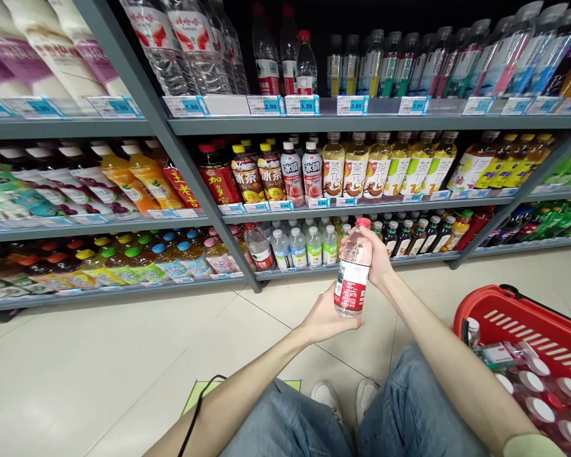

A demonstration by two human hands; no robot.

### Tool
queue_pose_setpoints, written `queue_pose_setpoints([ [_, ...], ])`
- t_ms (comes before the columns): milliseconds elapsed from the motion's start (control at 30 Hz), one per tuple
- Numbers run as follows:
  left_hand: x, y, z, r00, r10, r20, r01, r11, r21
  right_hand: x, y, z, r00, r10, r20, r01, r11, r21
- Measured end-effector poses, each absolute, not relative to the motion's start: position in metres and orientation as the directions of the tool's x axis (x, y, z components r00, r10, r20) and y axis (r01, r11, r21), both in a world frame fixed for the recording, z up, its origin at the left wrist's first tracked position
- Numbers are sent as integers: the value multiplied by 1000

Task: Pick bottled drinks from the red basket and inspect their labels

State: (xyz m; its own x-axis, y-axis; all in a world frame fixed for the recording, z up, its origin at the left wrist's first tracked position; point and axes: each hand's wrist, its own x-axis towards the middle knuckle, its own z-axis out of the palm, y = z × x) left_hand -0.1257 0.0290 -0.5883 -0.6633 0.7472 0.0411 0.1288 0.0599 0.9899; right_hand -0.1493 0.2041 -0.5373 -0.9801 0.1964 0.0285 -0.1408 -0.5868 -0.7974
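Observation:
Between my hands is a clear water bottle [353, 279] with a red cap and a red and white label, tilted slightly, in front of the lowest shelf. My left hand [326, 315] cups it low down, with the thumb and fingers around its base. Near the cap, my right hand [377, 255] grips the bottle's upper part; some of its fingers are hidden behind the bottle. Past the bottle, small drinks with white caps [297, 246] stand in a row on the bottom shelf.
A red shopping basket [492, 301] holding several bottles is on the floor at my right. Shelves of drinks run across the front, with price tags along the shelf edge [361, 124]. A black cable [197, 409] crosses my left arm. My knees are bent below.

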Motion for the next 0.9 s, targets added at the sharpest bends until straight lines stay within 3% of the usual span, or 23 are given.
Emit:
queue_pose_setpoints([
  [100, -123, 29, -587, -579, 815, 34, 30, -21, 999, -146, 208, -533, -997, 25, 66, -66, -673, -737],
  [200, -120, 31, -585, -526, 850, 20, -40, -48, 998, -145, 211, -534, -994, -50, 93, -35, -678, -734],
  [500, -118, 37, -590, -512, 842, -168, -259, 35, 965, -154, 204, -540, -993, 63, -98, 35, -641, -766],
  [900, -119, 36, -596, -508, 855, -101, -236, -26, 971, -147, 201, -534, -1000, 5, 12, -13, -603, -798],
])
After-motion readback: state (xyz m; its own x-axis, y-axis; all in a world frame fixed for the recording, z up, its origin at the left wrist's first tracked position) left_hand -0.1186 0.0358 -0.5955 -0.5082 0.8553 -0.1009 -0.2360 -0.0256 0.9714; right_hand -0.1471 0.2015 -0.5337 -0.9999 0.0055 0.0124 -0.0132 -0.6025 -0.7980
